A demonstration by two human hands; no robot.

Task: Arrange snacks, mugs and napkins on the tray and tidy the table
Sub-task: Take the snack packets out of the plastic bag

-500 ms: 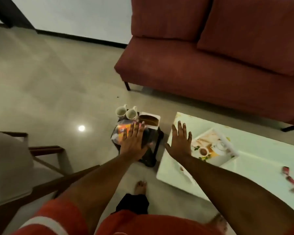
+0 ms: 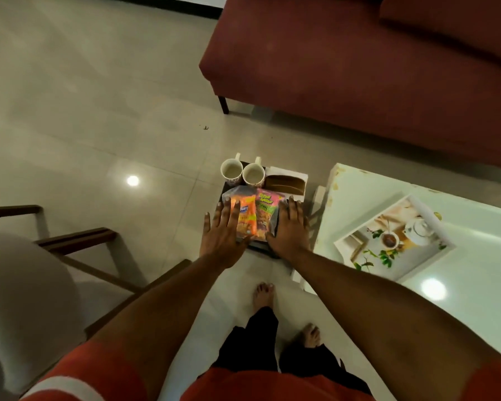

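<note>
A small dark stool stands on the floor left of the white table. On it sit two white mugs, a white box of brown napkins and two snack packets, one orange and one pink and green. My left hand is spread flat at the packets' left side, my right hand flat at their right side. Both have fingers apart and grip nothing. A printed white tray lies on the table.
A dark red sofa stands behind the stool and table. A wooden armchair with a pale cushion is at my left. My bare feet are on the tiled floor below the stool.
My right hand has moved left from above the table edge to the right side of the snack packets. The view has shifted closer over the stool.
</note>
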